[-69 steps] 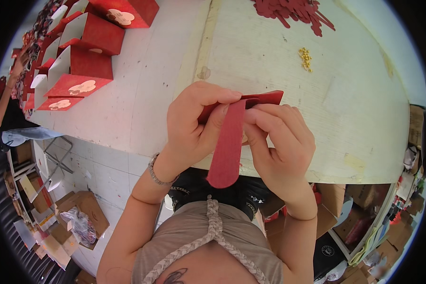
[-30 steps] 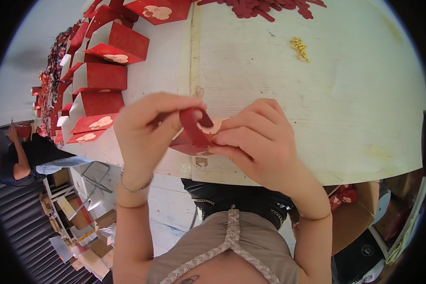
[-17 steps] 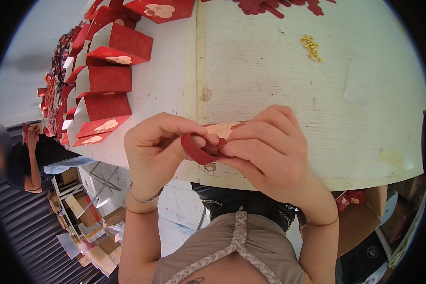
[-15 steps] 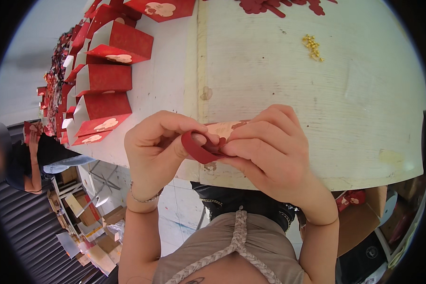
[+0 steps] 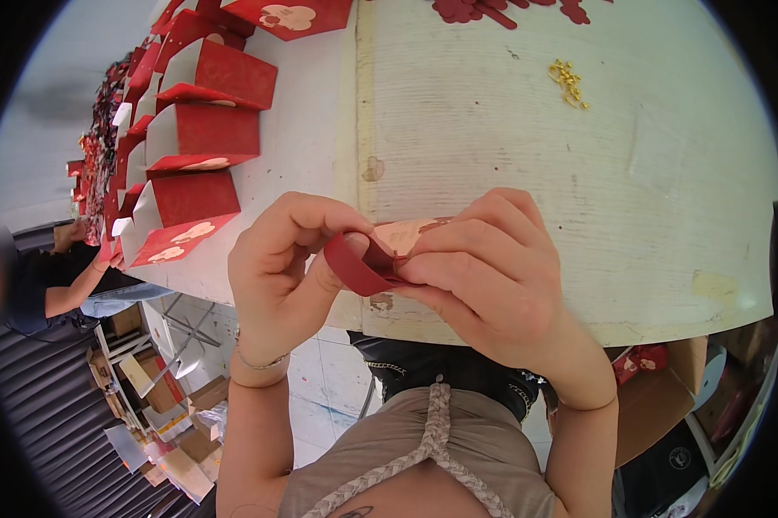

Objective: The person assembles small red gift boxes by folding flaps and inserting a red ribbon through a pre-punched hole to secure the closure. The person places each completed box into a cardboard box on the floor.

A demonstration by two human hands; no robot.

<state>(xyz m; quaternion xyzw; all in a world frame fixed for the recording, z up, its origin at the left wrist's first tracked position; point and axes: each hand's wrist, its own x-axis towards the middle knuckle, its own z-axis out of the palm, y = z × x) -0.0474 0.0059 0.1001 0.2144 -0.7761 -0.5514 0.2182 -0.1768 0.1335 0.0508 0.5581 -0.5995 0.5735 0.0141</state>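
Observation:
Between my hands, just above the table's near edge, is a red piece of paper or card bent into a loop [image 5: 352, 269]. A pink printed panel [image 5: 404, 235] shows behind it and seems to be part of the same piece. My left hand [image 5: 278, 272] pinches the loop's left side, thumb inside the curve. My right hand [image 5: 506, 272] is closed on its right end, fingertips at a small dark red bit in the fold. The fingers hide most of that spot, so I cannot make out the small bit's kind.
Open red boxes [image 5: 203, 134] with pink flower prints stand in a row at the left. Small gold fasteners [image 5: 567, 84] lie in a pile at the far right, with dark red flower-shaped cutouts [image 5: 471, 10] at the back. Another person's hand [image 5: 104, 262] is near the row's end.
My hands keep almost the same grip, and the loop looks slightly wider. The other person's hand has moved down and right toward the boxes. Boxes in the left row have shifted a little.

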